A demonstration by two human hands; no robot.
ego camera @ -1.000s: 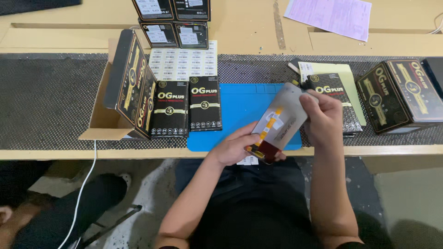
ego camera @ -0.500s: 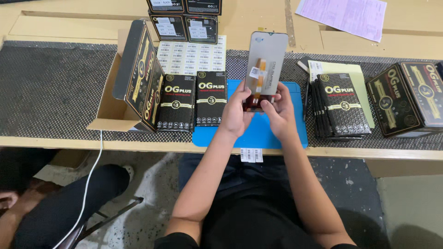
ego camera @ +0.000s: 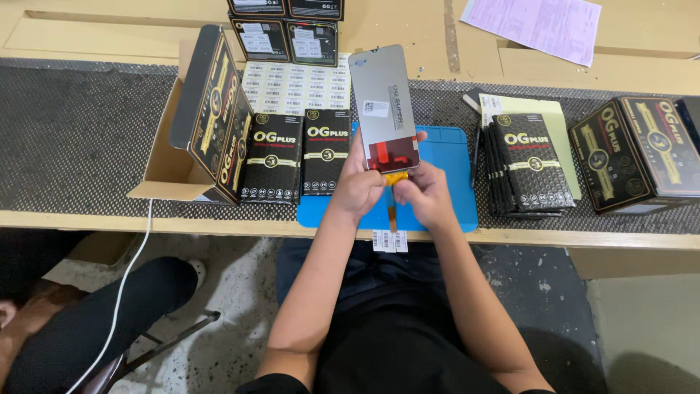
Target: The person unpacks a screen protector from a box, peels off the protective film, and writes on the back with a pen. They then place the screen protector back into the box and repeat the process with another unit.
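Above the blue mat (ego camera: 452,175) at the bench's near edge, both hands (left hand (ego camera: 357,186), right hand (ego camera: 426,193)) now grasp the phone display panel (ego camera: 383,106) upright by its lower end, raised from its earlier tilt, exposing the orange flex cable (ego camera: 394,197).

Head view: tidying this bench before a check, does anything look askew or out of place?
One thing: the open carton at the left lies tipped on its side, flap hanging open. The boxes beside it stand in a row.
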